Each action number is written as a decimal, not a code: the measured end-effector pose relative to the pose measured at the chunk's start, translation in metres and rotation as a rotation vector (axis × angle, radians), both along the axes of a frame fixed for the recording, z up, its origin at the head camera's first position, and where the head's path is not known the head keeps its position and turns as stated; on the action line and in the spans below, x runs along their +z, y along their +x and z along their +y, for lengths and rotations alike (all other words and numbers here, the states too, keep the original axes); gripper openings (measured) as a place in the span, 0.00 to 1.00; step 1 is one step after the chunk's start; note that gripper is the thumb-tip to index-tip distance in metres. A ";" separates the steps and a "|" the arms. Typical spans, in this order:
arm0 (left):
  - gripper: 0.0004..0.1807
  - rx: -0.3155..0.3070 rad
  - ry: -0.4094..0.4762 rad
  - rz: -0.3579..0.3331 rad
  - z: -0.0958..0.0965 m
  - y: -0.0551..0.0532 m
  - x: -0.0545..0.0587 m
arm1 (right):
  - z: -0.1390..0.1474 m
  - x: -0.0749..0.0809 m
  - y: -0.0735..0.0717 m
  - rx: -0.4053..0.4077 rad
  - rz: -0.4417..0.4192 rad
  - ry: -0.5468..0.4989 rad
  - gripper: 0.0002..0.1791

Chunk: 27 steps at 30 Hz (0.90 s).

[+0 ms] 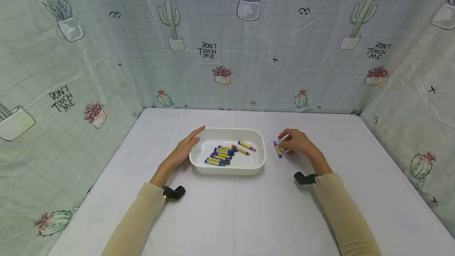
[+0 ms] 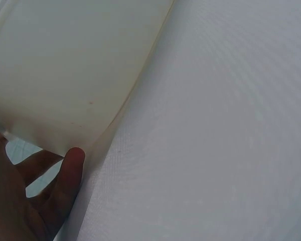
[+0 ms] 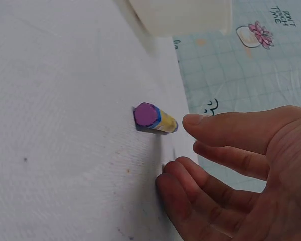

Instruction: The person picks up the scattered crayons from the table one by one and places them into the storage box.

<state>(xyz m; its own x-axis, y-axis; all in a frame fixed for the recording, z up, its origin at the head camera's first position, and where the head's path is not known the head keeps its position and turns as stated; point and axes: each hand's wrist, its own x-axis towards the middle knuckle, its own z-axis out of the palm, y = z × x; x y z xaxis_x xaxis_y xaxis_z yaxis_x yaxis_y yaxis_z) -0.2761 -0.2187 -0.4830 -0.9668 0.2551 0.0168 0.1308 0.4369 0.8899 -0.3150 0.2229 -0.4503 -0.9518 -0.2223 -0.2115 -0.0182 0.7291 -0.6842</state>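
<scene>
A white tray [image 1: 227, 172] holds several crayons [image 1: 222, 156] with yellow and blue wrappers. My left hand [image 1: 183, 150] rests against the tray's left end, fingers extended along its outside. In the left wrist view the thumb [image 2: 72, 163] lies against the tray wall [image 2: 80, 75]. One purple crayon [image 1: 277, 149] lies on the table to the right of the tray. Just right of it is my right hand [image 1: 296, 141], its fingers loosely bent. In the right wrist view a gap shows between this crayon [image 3: 162, 120] and the thumb [image 3: 210, 128], with nothing held.
A white cloth covers the table [image 1: 227, 216]. Patterned curtain walls [image 1: 270, 70] with printed cactus drawings stand along the back and both sides. A black wrist camera [image 1: 174, 192] sits on the left wrist, another camera [image 1: 304, 178] on the right.
</scene>
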 end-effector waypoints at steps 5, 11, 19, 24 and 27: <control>0.27 0.006 -0.009 -0.006 0.001 0.000 0.000 | -0.001 -0.006 -0.001 -0.019 0.006 0.017 0.22; 0.27 0.004 -0.004 -0.006 0.001 -0.001 -0.001 | -0.001 -0.007 -0.002 -0.019 0.014 0.007 0.20; 0.27 0.007 -0.004 -0.006 0.000 0.000 -0.001 | -0.001 -0.007 -0.003 -0.021 0.031 0.023 0.19; 0.27 0.004 -0.008 0.004 0.000 0.000 -0.003 | -0.002 -0.007 -0.003 -0.016 0.030 0.042 0.23; 0.28 0.000 -0.012 0.006 0.000 -0.001 -0.004 | 0.000 -0.007 -0.003 -0.009 0.017 0.036 0.21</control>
<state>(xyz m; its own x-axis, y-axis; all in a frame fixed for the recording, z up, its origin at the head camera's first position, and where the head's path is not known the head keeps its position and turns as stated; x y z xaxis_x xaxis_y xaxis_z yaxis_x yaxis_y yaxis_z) -0.2773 -0.2191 -0.4870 -0.9667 0.2550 0.0200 0.1363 0.4473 0.8839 -0.3177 0.2225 -0.4573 -0.9571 -0.2063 -0.2033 -0.0229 0.7536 -0.6570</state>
